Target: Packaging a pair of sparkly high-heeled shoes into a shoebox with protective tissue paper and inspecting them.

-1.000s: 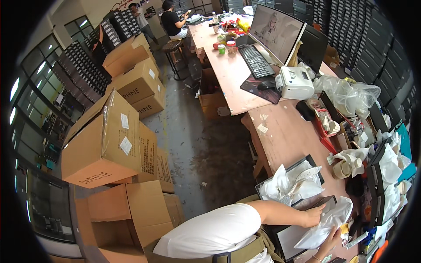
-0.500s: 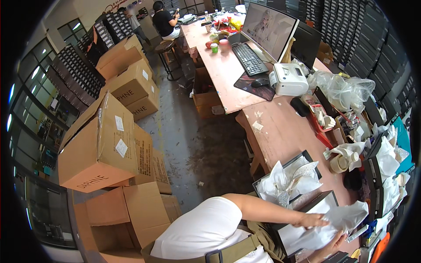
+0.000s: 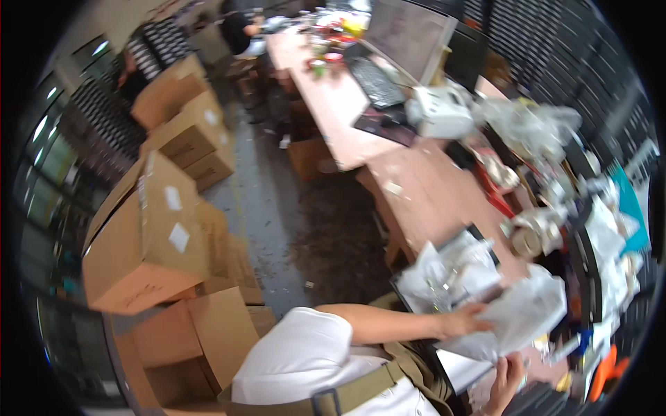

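A bundle of white tissue paper (image 3: pixel 531 305) is held up above an open box (image 3: pixel 461 371) lined in white; what lies inside the wrap is hidden. My left hand (image 3: pixel 465 322) grips the left side of the bundle, its fingers closed on the paper and somewhat blurred. At the lower edge, the curled fingers of my right hand (image 3: pixel 510 378) pinch the paper. Just beyond my left forearm sits a dark open shoebox (image 3: pixel 479 232). In it, crumpled tissue (image 3: pixel 468 274) surrounds a glittery silver item that looks like a shoe (image 3: pixel 438 295).
Large cardboard cartons (image 3: pixel 177 239) stand along the left. Farther up the pink worktable (image 3: pixel 437 191) are a white label printer (image 3: pixel 440 111), keyboard (image 3: pixel 374 80) and monitor (image 3: pixel 409 38). Tape (image 3: pixel 525 243) and orange-handled scissors (image 3: pixel 605 374) lie at right. Another person (image 3: pixel 239 31) sits far off.
The tissue bundle has been raised and moved left, opening wider. Both hands have shifted left with it. The whole view has swung slightly and is blurred.
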Tool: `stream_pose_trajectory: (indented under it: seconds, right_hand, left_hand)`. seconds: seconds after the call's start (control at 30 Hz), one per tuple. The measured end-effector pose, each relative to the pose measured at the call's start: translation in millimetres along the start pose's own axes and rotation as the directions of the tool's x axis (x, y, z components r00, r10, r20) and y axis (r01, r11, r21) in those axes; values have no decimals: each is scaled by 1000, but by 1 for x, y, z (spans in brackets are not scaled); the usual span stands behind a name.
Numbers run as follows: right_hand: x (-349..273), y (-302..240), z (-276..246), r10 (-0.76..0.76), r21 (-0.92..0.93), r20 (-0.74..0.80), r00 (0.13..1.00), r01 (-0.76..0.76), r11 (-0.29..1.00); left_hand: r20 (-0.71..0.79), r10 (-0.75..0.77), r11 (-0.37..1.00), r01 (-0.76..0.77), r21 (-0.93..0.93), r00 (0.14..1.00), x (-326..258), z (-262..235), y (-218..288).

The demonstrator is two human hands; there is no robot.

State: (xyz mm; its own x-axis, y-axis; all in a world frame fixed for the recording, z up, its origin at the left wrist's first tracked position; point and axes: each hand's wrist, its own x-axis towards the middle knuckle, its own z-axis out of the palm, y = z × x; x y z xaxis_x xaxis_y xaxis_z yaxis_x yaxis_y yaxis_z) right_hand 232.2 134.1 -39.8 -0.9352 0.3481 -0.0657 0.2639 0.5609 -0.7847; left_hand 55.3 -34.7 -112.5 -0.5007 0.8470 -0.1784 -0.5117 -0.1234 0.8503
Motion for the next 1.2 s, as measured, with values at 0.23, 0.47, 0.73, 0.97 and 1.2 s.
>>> stream_pose_trajectory:
  seconds: [0.23,0.47,0.73,0.97,1.2]
  right_hand:
    - [21,-2,38,127,627,-21,992,-86,774]
    - [1,-55,61,-257,75,-135,957,268,960]
    - [-14,-62,-22,98,10,-221,970,-98,995]
    - [14,-76,-16,-277,414,638,719,-17,910]
    - [-13,-31,-10,-398,361,8,917,368,857]
  left_hand:
    - [151,-284,928,311,-206,947,-45,-16,27]
    - [-57,-225,870,174,-461,973,-60,-25,27]
    - [142,-120,987,102,123,983,-74,-71,52]
    - [472,-346,819,15,574,811,-91,-52,45]
    - [335,-386,889,444,-114,860,-129,-76,30]
